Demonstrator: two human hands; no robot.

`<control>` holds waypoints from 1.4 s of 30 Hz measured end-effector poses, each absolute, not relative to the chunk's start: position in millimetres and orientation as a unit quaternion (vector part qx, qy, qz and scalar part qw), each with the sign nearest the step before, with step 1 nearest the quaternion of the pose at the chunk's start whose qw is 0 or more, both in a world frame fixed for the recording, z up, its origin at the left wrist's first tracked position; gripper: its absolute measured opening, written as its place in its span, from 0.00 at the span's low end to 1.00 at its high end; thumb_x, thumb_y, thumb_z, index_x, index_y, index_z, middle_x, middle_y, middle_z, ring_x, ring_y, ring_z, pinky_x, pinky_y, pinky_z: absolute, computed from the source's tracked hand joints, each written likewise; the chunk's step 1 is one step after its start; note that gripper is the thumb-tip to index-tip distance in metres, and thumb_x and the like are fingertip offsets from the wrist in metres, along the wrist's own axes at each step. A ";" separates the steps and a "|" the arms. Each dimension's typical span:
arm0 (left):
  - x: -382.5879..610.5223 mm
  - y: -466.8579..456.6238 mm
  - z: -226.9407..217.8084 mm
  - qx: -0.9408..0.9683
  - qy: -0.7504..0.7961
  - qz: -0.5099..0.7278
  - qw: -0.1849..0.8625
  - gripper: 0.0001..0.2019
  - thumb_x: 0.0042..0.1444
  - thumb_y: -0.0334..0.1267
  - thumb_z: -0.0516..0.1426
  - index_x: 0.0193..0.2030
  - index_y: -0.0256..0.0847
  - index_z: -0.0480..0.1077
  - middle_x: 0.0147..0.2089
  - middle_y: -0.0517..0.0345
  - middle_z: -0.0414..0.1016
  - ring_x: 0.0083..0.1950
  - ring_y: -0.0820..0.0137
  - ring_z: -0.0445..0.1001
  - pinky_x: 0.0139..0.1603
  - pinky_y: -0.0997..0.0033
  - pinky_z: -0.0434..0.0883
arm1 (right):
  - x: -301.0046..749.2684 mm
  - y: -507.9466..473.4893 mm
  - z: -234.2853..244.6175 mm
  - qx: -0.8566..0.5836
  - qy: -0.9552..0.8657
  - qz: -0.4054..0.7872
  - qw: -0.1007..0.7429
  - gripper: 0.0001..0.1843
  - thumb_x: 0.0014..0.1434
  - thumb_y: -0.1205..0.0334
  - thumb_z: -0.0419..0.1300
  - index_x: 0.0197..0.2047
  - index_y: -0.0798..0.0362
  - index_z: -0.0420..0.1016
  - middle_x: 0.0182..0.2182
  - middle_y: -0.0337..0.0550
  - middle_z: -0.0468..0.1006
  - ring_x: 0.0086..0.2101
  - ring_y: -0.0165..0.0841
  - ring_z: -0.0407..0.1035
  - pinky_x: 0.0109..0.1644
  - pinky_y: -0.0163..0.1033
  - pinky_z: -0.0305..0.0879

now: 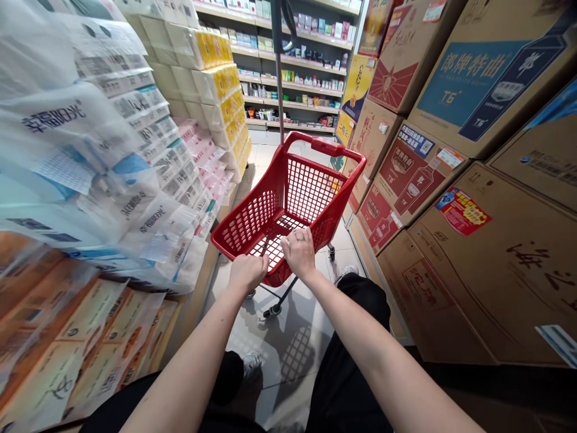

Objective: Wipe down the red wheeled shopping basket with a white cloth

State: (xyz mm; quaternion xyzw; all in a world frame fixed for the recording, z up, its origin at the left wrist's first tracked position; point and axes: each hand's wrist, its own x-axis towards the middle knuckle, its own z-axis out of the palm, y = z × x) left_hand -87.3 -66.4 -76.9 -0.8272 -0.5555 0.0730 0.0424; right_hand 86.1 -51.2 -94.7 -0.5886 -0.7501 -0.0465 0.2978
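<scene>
A red plastic shopping cart (322,231) with lattice walls and small wheels stands on the tiled floor in front of me. Its basket holds no goods that I can see, and its handle bar points away from me. My left hand (247,272) is closed over the near rim. Just to its right, my right hand (299,249), with a ring on one finger, grips the same rim. The undersides of my fingers are hidden behind the rim.
Tissue packs (216,90) and plastic-wrapped paper bundles (81,138) are piled high along the left. Large cardboard boxes (505,252) form a wall on the right. Ahead, shelves (311,81) carry small products. A thin upright pole (280,96) rises behind the cart.
</scene>
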 end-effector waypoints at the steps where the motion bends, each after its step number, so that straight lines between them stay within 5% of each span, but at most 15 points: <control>1: -87.2 -67.8 -75.8 -0.829 -0.552 0.073 0.045 0.28 0.66 0.38 0.36 0.43 0.32 0.76 0.38 0.36 0.80 0.40 0.51 0.79 0.39 0.58 0.66 | 80.4 -58.2 -97.1 -0.585 -0.750 -0.048 0.306 0.19 0.71 0.51 0.46 0.48 0.52 0.73 0.51 0.51 0.73 0.59 0.41 0.58 0.72 0.53 0.38; 13: -72.3 -72.4 -77.6 -0.852 -0.516 0.059 0.062 0.24 0.65 0.33 0.38 0.46 0.30 0.74 0.36 0.34 0.79 0.39 0.52 0.79 0.37 0.58 0.67 | 106.5 -20.0 -71.9 -0.554 -0.811 -0.058 0.181 0.27 0.72 0.52 0.41 0.40 0.55 0.79 0.39 0.51 0.81 0.46 0.40 0.71 0.61 0.46 0.55; 22: -20.3 -83.4 -73.4 -0.816 -0.578 0.016 -0.010 0.32 0.67 0.43 0.35 0.38 0.34 0.79 0.37 0.38 0.81 0.41 0.51 0.80 0.37 0.56 0.69 | 112.2 19.3 -60.5 -0.638 -0.768 0.027 0.053 0.21 0.68 0.60 0.48 0.38 0.56 0.82 0.37 0.54 0.83 0.40 0.42 0.77 0.50 0.48 0.59; 25: -8.0 -84.2 -75.2 -0.801 -0.598 -0.003 -0.021 0.34 0.68 0.44 0.33 0.36 0.34 0.80 0.36 0.39 0.81 0.41 0.52 0.80 0.36 0.58 0.70 | 115.6 11.5 -65.5 -0.651 -0.751 -0.011 0.108 0.24 0.70 0.60 0.44 0.37 0.58 0.81 0.34 0.54 0.83 0.38 0.41 0.76 0.52 0.49 0.58; 28: -3.3 -82.5 -78.4 -0.790 -0.613 -0.016 -0.005 0.34 0.68 0.43 0.33 0.35 0.33 0.80 0.36 0.39 0.80 0.40 0.51 0.80 0.36 0.58 0.70 | 118.5 -10.0 -75.4 -0.642 -0.730 -0.053 0.229 0.26 0.72 0.52 0.43 0.39 0.56 0.79 0.36 0.51 0.82 0.41 0.40 0.73 0.56 0.46 0.58; 32: -4.4 -80.0 -80.9 -0.803 -0.596 -0.010 0.000 0.30 0.67 0.40 0.36 0.37 0.35 0.79 0.36 0.42 0.81 0.41 0.52 0.80 0.38 0.58 0.70 | 115.0 -50.9 -96.4 -0.594 -0.701 -0.018 0.394 0.25 0.73 0.55 0.39 0.40 0.54 0.75 0.39 0.47 0.80 0.45 0.35 0.70 0.64 0.43 0.52; 35: -5.9 -79.3 -80.1 -0.803 -0.596 -0.007 0.002 0.29 0.67 0.40 0.36 0.39 0.35 0.79 0.37 0.41 0.81 0.42 0.52 0.80 0.39 0.57 0.70 | 112.6 -71.6 -103.6 -0.591 -0.630 0.039 0.502 0.27 0.73 0.53 0.36 0.42 0.55 0.73 0.41 0.50 0.79 0.46 0.36 0.70 0.58 0.40 0.60; 38: -7.0 -79.0 -78.5 -0.786 -0.618 -0.011 0.003 0.32 0.68 0.43 0.35 0.38 0.33 0.79 0.37 0.39 0.80 0.42 0.52 0.80 0.40 0.58 0.70 | 122.3 -67.6 -90.8 -0.655 -0.504 0.114 0.552 0.28 0.73 0.50 0.34 0.42 0.55 0.71 0.36 0.49 0.78 0.38 0.35 0.72 0.47 0.37 0.66; 42: -8.8 -78.3 -78.1 -0.792 -0.611 -0.015 0.006 0.33 0.68 0.43 0.34 0.37 0.32 0.79 0.36 0.39 0.80 0.41 0.52 0.80 0.39 0.59 0.70 | 150.1 -33.1 -59.3 -0.733 -0.362 0.134 0.560 0.30 0.73 0.51 0.31 0.48 0.58 0.70 0.44 0.53 0.79 0.45 0.36 0.73 0.51 0.36 0.65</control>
